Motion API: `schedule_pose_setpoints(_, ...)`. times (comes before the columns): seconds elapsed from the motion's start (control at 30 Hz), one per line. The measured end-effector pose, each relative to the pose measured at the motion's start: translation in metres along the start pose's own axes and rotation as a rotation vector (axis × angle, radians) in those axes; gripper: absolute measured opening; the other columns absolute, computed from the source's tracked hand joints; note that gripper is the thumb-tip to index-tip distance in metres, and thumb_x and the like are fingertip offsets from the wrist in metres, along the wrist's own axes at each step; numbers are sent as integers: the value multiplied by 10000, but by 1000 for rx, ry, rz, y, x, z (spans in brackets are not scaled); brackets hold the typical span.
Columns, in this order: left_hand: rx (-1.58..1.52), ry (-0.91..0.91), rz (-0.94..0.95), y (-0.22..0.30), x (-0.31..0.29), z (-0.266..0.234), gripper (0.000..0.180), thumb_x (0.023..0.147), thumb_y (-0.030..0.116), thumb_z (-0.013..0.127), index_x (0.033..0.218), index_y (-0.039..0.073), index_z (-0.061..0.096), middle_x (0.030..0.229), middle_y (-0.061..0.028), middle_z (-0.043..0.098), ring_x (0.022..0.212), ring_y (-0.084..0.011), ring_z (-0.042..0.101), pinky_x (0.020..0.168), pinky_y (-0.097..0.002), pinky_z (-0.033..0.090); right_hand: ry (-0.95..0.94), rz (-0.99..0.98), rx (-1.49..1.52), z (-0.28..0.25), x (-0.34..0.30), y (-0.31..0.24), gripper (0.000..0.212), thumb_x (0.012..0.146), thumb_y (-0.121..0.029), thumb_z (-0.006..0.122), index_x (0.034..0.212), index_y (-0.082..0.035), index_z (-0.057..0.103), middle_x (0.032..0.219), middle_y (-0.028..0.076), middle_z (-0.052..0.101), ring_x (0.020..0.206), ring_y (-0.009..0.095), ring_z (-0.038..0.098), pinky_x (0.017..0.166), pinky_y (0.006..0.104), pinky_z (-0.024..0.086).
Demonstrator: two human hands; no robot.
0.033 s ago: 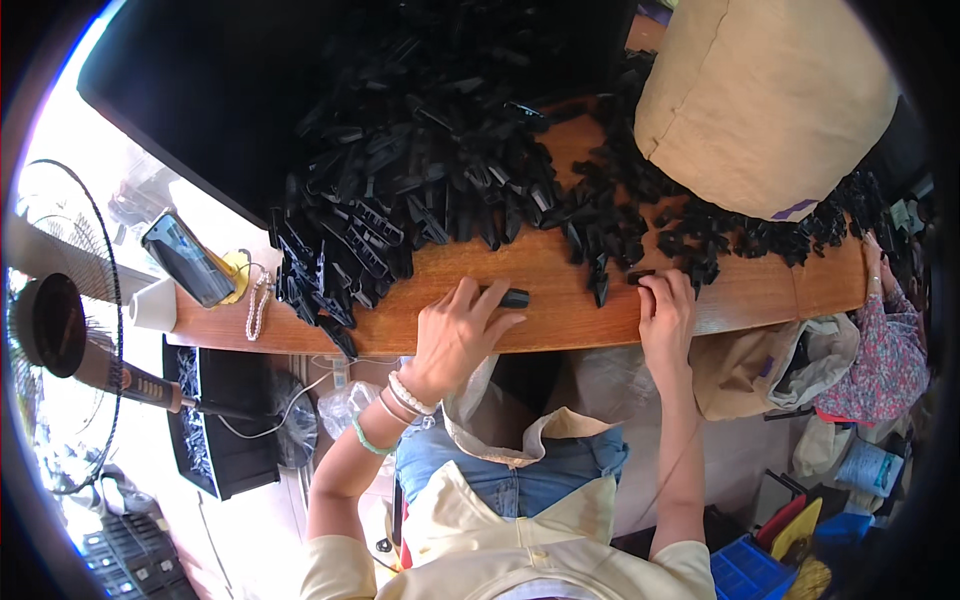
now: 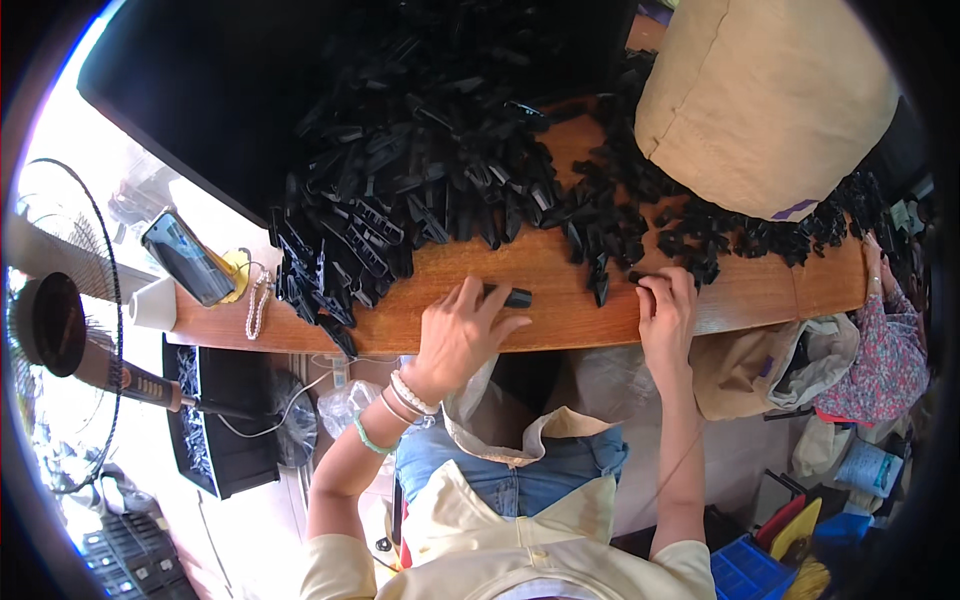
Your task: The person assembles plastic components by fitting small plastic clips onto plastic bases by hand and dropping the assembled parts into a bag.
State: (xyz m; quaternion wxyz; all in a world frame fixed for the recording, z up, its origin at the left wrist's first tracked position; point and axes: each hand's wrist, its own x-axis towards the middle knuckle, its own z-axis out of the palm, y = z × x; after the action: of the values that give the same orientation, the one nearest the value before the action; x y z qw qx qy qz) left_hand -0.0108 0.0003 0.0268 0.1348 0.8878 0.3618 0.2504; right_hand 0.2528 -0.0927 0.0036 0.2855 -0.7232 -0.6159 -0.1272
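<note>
My left hand (image 2: 458,330) rests low over the wooden table near its front edge, wrist ringed with bracelets. Its bent fingers are on a short black plastic piece (image 2: 516,298), whose end sticks out to the right past the index finger; the thumb is held apart from it. To the right, my right hand (image 2: 667,305) has its thumb and fingertips drawn together at a small dark piece (image 2: 636,277), mostly covered by the fingers. Just beyond both hands lies a big heap of long black plastic parts (image 2: 400,190), with smaller black parts (image 2: 690,235) heaped to the right.
A large beige cloth sack (image 2: 765,100) stands at the back right. A phone (image 2: 188,258), a bead string (image 2: 257,308) and a white cup (image 2: 153,304) sit at the left, beside a fan (image 2: 50,325). At far right another person's patterned sleeve (image 2: 890,340) reaches the table.
Almost nothing differs; my left hand and the black piece have shifted very slightly to the right, and the fingers of my right hand have moved a touch.
</note>
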Motion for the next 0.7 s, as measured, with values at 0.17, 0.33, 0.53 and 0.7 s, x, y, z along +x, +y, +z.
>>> schedule_pose_setpoints(0.17,-180,-42,328,-15,3,6,292,769,52,721,1040,13,619,999,-144,582,881,-314,597,723,-390,510,-69,333,632,-12,-1,-52,204,821,18,691,1010,-12,621,1037,111,559,855,188,605,740,314,516)
schedule_pose_setpoints(0.33,-383,25,160,-22,-4,6,265,732,-3,724,984,-19,643,986,-143,591,873,-319,585,766,-379,499,-148,131,909,14,-1,-88,308,831,48,660,1128,4,595,1043,117,570,864,197,627,753,301,523)
schedule_pose_setpoints(0.53,-375,-35,123,-30,-5,-2,246,720,-11,739,953,-38,666,936,-139,598,848,-306,577,752,-369,491,-97,42,470,14,-8,-74,306,779,47,687,1070,-3,607,965,127,579,788,227,613,688,329,503)
schedule_pose_setpoints(0.7,-406,-42,126,-35,-6,-2,246,721,-3,745,953,-36,669,929,-136,599,826,-297,574,736,-366,486,-213,146,890,6,2,-94,280,780,25,703,1053,-15,657,910,83,616,768,191,574,690,294,474)
